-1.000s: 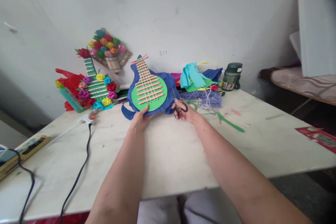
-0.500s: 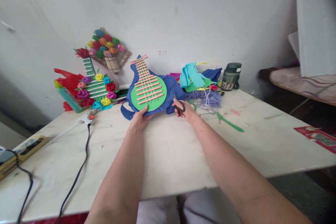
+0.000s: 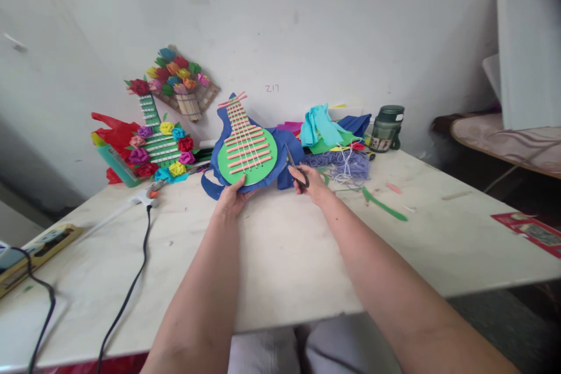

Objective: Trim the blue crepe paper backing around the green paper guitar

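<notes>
My left hand (image 3: 234, 196) grips the bottom of a guitar-shaped paper craft (image 3: 263, 168), its thumb on the green front and its fingers behind. Pink strips cross the green face, and white strings run along it. Blue crepe paper (image 3: 280, 134) spreads out around the craft's edge, with a loose blue strip (image 3: 212, 187) curling at the lower left. In my right hand (image 3: 310, 182) is a pair of scissors (image 3: 301, 177) with dark handles, fingers closed in the loops. The blades point up and to the left against the blue paper at the craft's right side.
Behind stand a flower-trimmed green craft (image 3: 164, 145) and a bouquet craft (image 3: 182, 79). Purple yarn (image 3: 344, 165), coloured paper (image 3: 322, 125) and a dark green bottle (image 3: 386, 128) sit at the back right. A glue gun (image 3: 148, 196) with a black cord and a power strip (image 3: 41, 254) lie left.
The blue paper's right part has folded slightly inward and down near the scissors. The scissor blades have shifted a little; my left hand holds the craft in nearly the same place.
</notes>
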Tool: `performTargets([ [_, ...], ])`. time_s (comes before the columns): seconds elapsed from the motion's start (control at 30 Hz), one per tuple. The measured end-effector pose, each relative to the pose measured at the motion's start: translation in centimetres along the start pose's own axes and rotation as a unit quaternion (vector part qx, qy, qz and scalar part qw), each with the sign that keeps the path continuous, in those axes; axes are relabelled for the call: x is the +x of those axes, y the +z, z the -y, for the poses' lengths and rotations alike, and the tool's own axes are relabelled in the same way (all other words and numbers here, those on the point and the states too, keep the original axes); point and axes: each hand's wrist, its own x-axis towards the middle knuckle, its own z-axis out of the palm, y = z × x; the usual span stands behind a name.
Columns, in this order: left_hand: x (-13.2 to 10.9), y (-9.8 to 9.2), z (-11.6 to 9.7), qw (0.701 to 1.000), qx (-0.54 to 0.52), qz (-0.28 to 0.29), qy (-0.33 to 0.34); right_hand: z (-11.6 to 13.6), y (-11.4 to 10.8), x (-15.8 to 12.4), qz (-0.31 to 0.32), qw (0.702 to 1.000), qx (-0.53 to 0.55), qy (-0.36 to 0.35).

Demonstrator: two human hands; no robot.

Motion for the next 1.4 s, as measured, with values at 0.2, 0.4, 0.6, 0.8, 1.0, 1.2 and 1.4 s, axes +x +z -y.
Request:
performTargets([
  [0.2, -0.4, 0.0, -0.2, 0.999, 0.04, 0.017, -0.011, -0.1, -0.7, 0.0, 0.041, 0.999, -0.011, -0.028],
  [0.4, -0.4, 0.1, -0.2, 0.997, 0.061, 0.029, -0.026, -0.1, -0.6, 0.1, 0.027, 0.999, -0.031, -0.035],
  [0.6, -0.3, 0.1, -0.2, 0.999, 0.034, 0.012, -0.027, -0.4, -0.5, 0.5, -0.017, 1.0, 0.007, -0.019],
  [0.8, -0.4, 0.1, -0.2, 0.999, 0.035, 0.016, -0.012, -0.1, 0.0, 0.5, -0.06, 0.998, -0.001, -0.033],
  [1.0, -0.3, 0.0, -0.3, 0.999, 0.038, 0.012, -0.012, 0.1, 0.1, 0.5, -0.082, 0.996, -0.01, -0.03],
  [1.2, -0.3, -0.2, -0.5, 0.999, 0.051, 0.011, -0.012, -0.1, -0.7, 0.4, -0.045, 0.999, 0.011, -0.01],
  [1.4, -0.6, -0.3, -0.8, 0.997, 0.069, 0.032, -0.028, -0.3, -2.1, 0.5, 0.012, 1.0, 0.022, -0.01],
])
